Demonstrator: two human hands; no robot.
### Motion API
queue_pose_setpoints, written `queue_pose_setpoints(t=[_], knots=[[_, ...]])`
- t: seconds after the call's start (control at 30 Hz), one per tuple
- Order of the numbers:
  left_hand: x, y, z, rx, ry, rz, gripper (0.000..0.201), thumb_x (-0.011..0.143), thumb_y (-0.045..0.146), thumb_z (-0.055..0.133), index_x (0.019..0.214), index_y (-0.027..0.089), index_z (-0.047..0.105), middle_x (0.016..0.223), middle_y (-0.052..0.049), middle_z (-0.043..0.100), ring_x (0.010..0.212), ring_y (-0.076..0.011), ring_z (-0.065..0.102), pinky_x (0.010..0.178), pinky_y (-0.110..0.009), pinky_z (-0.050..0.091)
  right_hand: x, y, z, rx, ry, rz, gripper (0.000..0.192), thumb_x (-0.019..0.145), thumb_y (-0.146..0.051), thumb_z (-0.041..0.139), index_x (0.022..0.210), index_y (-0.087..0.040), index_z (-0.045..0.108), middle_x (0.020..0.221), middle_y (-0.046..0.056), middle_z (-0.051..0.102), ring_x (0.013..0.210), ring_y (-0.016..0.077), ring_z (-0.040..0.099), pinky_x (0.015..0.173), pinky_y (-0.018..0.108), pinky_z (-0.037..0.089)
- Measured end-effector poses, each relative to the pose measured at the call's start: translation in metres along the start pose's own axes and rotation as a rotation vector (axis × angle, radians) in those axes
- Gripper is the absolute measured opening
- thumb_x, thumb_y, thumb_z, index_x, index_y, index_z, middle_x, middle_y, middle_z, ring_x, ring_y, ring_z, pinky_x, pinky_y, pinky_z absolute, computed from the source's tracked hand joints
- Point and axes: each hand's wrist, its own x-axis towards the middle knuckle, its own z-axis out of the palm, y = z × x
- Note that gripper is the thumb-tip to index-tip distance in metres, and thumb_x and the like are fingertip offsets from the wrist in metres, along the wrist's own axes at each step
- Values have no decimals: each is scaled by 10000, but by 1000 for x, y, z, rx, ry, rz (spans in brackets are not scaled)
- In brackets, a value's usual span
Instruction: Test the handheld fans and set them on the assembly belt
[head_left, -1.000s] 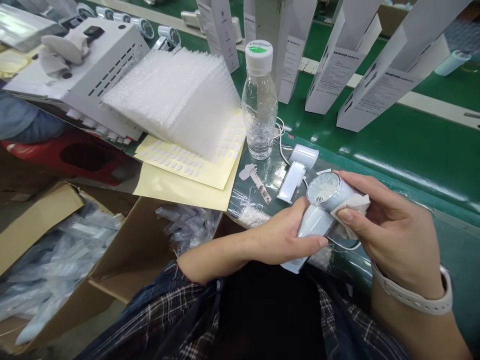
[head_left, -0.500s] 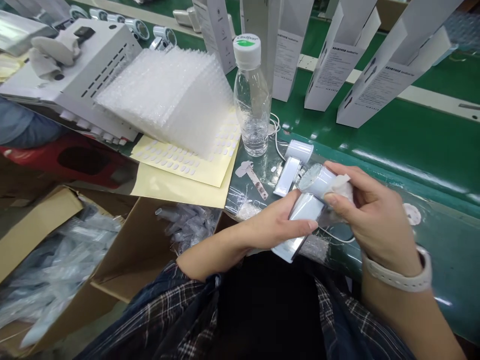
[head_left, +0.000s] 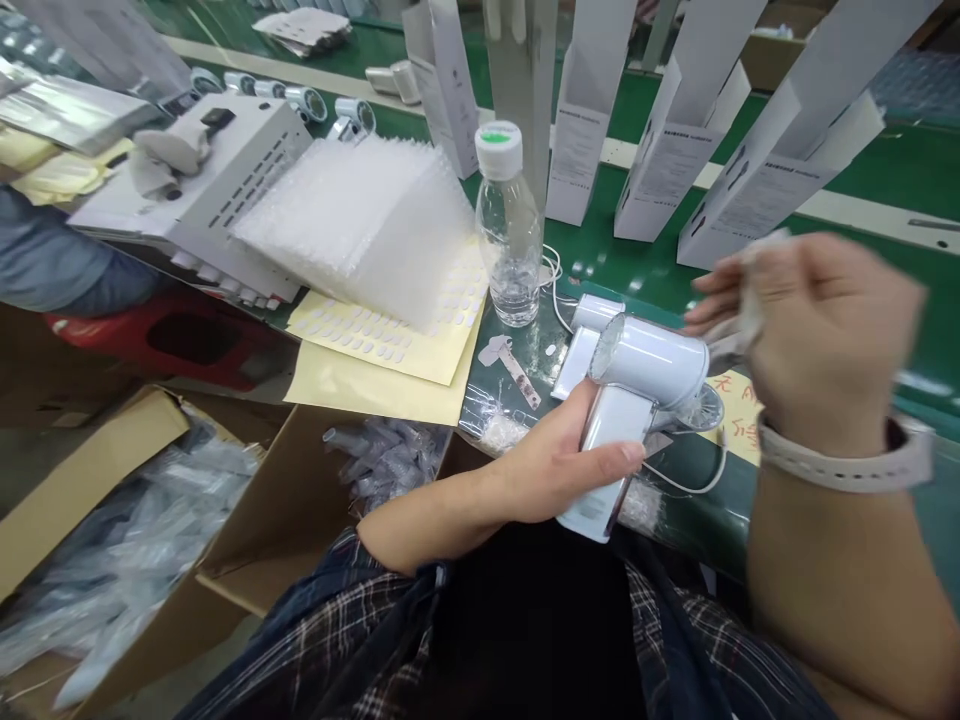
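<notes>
My left hand [head_left: 547, 460] has its thumb and fingers wrapped round the handle of the pale-blue handheld fan [head_left: 652, 355], which sits over the near edge of the green bench [head_left: 862, 250], barrel uppermost, mesh end facing left and handle slanting down towards the near side. My right hand [head_left: 825, 320], to the right of the barrel, is blurred on my feed, but I can see its fingers bunched on a pale cloth [head_left: 754, 285]. Just left of that hand and partly behind it, a yellow note [head_left: 739, 400] carries red handwritten characters; half of it is covered, so I can't read it whole. Beyond the held fan lies a second fan [head_left: 574, 365], partly hidden. Further left, a clear bottle [head_left: 510, 245] stands upright, its white cap marked in green, the lettering too soft for me to make out. On the far right, tall white cartons [head_left: 739, 200] bear a bold black heading over finer lines of print, all smeared from here, with small dark pictures beside the text. To the left, yellow sheets [head_left: 375, 385] of blank-looking white oval stickers lie partly under a stack of bubble wrap [head_left: 337, 215].
</notes>
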Motion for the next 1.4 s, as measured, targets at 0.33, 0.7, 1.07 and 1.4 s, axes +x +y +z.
queue_pose_setpoints(t=[0.33, 0.7, 1.07, 1.4], knots=[[17, -1, 20, -418, -192, -84, 751, 819, 668, 746, 1356, 232, 454, 939, -23, 675, 662, -179, 666, 645, -328, 585, -12, 57, -42, -148, 33, 163, 355, 956, -631, 749, 1125, -324, 807, 1234, 105, 758, 1214, 382, 660, 1089, 613, 469], [61, 7, 16, 896, 176, 460, 418, 1088, 536, 509, 1161, 203, 751, 1302, -152, 659, 1286, -315, 579, 1227, -514, 419, -135, 39, -84, 398, -197, 549, 422, 775, -478, 964, 1058, -215, 794, 984, 121, 857, 865, 319, 842, 769, 426, 719], [87, 0, -24, 714, 545, 150, 474, 952, 434, 724, 1314, 188, 541, 1222, -141, 699, 1024, -273, 722, 888, -419, 618, -144, 22, -96, 698, 8, 754, 487, 917, -615, 788, 1182, -208, 753, 1059, 137, 856, 831, 302, 841, 662, 398, 715], [60, 16, 89, -233, -382, -66, 504, 975, 609, 703, 1160, 140, 696, 1126, -157, 794, 947, -271, 799, 908, -419, 666, -147, 12, -117, 760, 82, 620, 364, 1016, -494, 626, 1287, -279, 740, 1213, 95, 818, 1121, 329, 792, 941, 525, 682]])
